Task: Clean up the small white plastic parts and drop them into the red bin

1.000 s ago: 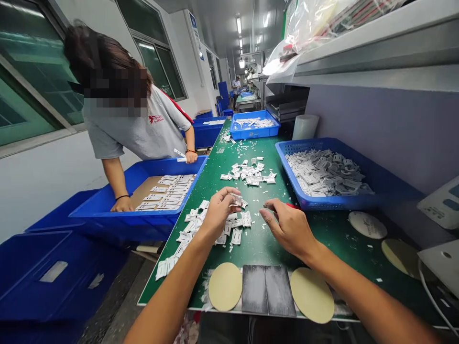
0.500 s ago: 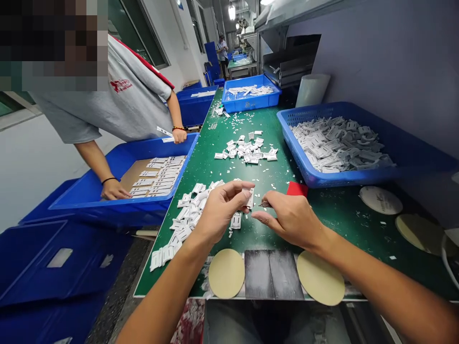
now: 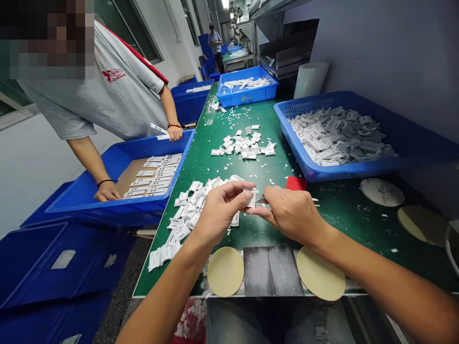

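Green tbl. [image 3: 358,224] below white pc. [image 3: 253,198] (sm., part-hidden) in L hand [image 3: 223,206].

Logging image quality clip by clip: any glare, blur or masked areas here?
Head view, top: the ceiling light is blown out; head view, right: the blue basket smears toward its right end; head view, upper left: a pixelated block hides detail; head view, centre: left hand and right hand look fairly sharp.

White plastic parts [image 3: 188,217] speckle a green tabletop [image 3: 344,210] beside a blue basket [image 3: 300,154]. Pale yellow discs [image 3: 225,272] flank charcoal sheets [image 3: 287,272] streaked whitish.
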`<state>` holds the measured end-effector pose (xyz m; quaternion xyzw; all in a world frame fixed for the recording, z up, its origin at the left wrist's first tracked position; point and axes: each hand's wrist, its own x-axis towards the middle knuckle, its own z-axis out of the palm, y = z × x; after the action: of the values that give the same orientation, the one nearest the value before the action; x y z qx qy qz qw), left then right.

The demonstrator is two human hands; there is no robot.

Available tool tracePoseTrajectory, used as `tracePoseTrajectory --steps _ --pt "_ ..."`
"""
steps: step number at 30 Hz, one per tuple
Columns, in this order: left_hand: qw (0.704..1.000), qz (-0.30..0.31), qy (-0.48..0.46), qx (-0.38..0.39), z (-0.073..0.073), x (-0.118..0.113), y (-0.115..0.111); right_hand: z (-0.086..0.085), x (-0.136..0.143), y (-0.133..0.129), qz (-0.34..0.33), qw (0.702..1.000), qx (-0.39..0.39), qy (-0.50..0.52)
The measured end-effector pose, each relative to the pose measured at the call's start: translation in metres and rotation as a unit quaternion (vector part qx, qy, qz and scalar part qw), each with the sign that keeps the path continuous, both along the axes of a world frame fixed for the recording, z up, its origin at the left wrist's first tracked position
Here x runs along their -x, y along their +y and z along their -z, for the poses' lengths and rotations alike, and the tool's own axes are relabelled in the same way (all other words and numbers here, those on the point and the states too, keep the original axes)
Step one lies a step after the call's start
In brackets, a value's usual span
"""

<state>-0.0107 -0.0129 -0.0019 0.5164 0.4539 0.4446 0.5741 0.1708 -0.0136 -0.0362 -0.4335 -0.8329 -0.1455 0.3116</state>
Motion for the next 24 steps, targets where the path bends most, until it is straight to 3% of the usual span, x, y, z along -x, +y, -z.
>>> tracePoseTrajectory --steps 12,24 --pt "1.000 0.000 0.002 0.001 0.0001 -0.0007 -0.0011 -0.0013 0.0008 -0.0026 0.036 0.998 -0.035 -0.025" --pt "1.000 -0.023 -0.016 0.011 0.0010 -0.0037 0.0000 -0.0015 0.0034 -0.0029 0.009 0.999 -0.030 -0.006"
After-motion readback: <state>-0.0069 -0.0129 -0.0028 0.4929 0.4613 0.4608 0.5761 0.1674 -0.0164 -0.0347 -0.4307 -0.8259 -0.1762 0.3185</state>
